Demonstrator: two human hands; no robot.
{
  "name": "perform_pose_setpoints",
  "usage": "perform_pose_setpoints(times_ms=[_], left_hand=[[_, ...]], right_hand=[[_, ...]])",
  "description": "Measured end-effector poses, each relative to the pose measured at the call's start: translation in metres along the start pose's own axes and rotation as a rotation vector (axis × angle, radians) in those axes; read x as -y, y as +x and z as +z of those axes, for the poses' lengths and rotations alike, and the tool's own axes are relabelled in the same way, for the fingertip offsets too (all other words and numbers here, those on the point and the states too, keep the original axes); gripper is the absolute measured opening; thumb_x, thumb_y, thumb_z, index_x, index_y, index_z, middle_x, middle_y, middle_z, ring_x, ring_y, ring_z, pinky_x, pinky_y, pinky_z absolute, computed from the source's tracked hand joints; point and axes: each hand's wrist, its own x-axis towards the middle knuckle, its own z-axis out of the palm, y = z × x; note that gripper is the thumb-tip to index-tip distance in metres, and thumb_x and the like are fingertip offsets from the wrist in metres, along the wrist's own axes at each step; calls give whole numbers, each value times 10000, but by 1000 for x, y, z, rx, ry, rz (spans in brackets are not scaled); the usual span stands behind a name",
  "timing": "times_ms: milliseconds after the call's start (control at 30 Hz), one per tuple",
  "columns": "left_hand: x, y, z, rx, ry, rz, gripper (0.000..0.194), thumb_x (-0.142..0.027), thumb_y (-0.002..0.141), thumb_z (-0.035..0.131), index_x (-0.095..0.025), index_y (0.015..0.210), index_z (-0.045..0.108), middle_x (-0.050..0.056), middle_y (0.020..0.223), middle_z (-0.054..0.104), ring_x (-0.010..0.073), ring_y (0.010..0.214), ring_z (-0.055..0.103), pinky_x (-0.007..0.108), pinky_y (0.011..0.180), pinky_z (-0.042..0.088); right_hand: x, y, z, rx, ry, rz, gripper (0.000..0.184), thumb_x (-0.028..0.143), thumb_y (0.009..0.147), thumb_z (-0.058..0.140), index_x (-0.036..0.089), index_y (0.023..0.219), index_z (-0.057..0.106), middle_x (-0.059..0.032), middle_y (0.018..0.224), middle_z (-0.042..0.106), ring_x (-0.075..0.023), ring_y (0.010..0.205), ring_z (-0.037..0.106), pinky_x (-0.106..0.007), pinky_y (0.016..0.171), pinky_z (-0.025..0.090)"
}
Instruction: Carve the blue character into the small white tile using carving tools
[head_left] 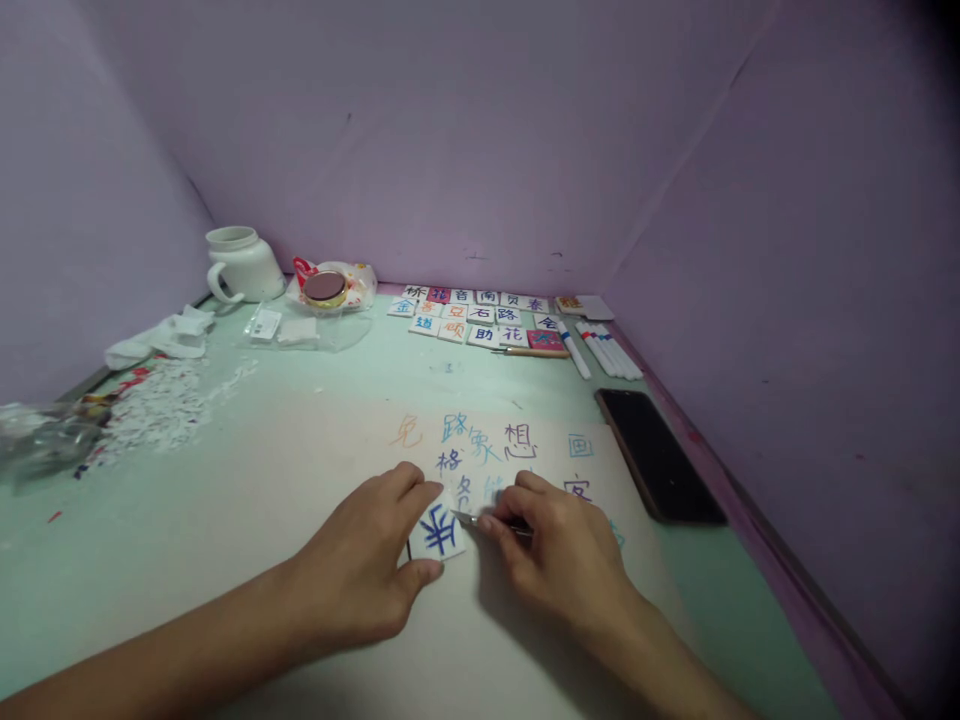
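Note:
A small white square block (pixel 448 549) with a dark blue character drawn on it lies on a large sheet of paper (pixel 352 420). My left hand (pixel 375 560) grips the block from its left side, thumb on the near edge and fingers at the far edge. In my right hand (pixel 555 540) is a thin carving knife (pixel 466 518), pinched like a pen. Its metal tip touches or hovers just over the block's right part; I cannot tell which. Handwritten characters in several colours cover the paper around and beyond the hands.
Rows of character tiles (pixel 480 313) stand at the back, with a wooden-handled tool (pixel 529 352) before them. White markers (pixel 609 352) and a black phone (pixel 660 455) lie right. Left are shavings (pixel 161 405), a white mug (pixel 246 265), plastic packets (pixel 300 330) and a round tin (pixel 325 288).

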Motion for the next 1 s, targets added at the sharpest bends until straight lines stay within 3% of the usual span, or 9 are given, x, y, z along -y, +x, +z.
perform_pose_setpoints(times_ms=[133, 267, 400, 533, 633, 700, 767, 867, 1000], left_hand=[[3, -1, 5, -78, -4, 49, 390, -216, 748, 612, -147, 1132, 588, 100, 1010, 564, 259, 887, 585, 437, 795, 520], [6, -3, 9, -299, -29, 205, 403, -196, 793, 578, -122, 1186, 526, 135, 1069, 560, 258, 950, 578, 416, 817, 524], [-1, -3, 11, -530, -58, 297, 426, -179, 809, 586, -132, 1210, 453, 134, 1084, 553, 259, 1007, 555, 404, 847, 522], [-10, -4, 15, -559, -84, 303, 410, -183, 817, 571, -139, 1200, 430, 135, 1077, 544, 256, 992, 553, 399, 821, 536], [-11, -5, 18, -501, -124, 331, 445, -203, 810, 603, -135, 1217, 435, 127, 1048, 557, 248, 953, 562, 382, 778, 543], [-9, -4, 18, -521, -187, 337, 394, -207, 828, 595, -141, 1195, 469, 93, 969, 575, 204, 831, 569, 338, 702, 541], [-6, -1, 17, -620, -231, 349, 309, -177, 861, 559, -148, 1165, 511, 70, 922, 584, 168, 754, 554, 302, 656, 524], [-1, 3, 17, -738, -208, 437, 271, -111, 878, 530, -133, 1145, 571, 98, 977, 596, 179, 853, 582, 305, 720, 528], [0, 6, 19, -723, -154, 519, 206, -108, 879, 513, -125, 1023, 659, 100, 919, 624, 185, 846, 611, 303, 728, 544]], right_hand=[[-8, 4, -5, 29, 397, 144, 229, 336, 760, 593, 201, 581, 544, 9, 559, 542, -124, 514, 467, -246, 496, 305], [-13, 7, -8, 27, 857, 281, 345, 521, 737, 629, 202, 644, 538, 49, 514, 466, -98, 462, 399, -231, 463, 312], [1, 3, -4, 83, 1134, 298, 465, 478, 539, 827, 193, 853, 637, 6, 703, 603, -117, 584, 512, -234, 537, 388], [19, -6, 4, 198, 1167, 304, 355, 443, 549, 831, 175, 655, 623, 39, 553, 522, -85, 508, 433, -221, 502, 339], [19, -10, 9, 121, 1113, 337, 392, 441, 595, 795, 181, 512, 514, 75, 434, 408, -58, 426, 332, -213, 437, 253], [14, -10, 11, 56, 1098, 354, 403, 442, 581, 793, 183, 501, 495, 79, 419, 400, -53, 407, 324, -210, 420, 230], [8, -8, 11, 44, 1094, 355, 393, 462, 565, 793, 176, 528, 526, 79, 423, 407, -49, 393, 326, -207, 410, 218], [3, -8, 10, 81, 1079, 352, 413, 511, 558, 785, 168, 568, 556, 82, 427, 403, -49, 373, 328, -206, 395, 198], [6, -10, 11, 97, 1044, 347, 437, 544, 550, 778, 171, 578, 550, 77, 419, 409, -55, 364, 331, -210, 387, 182]])
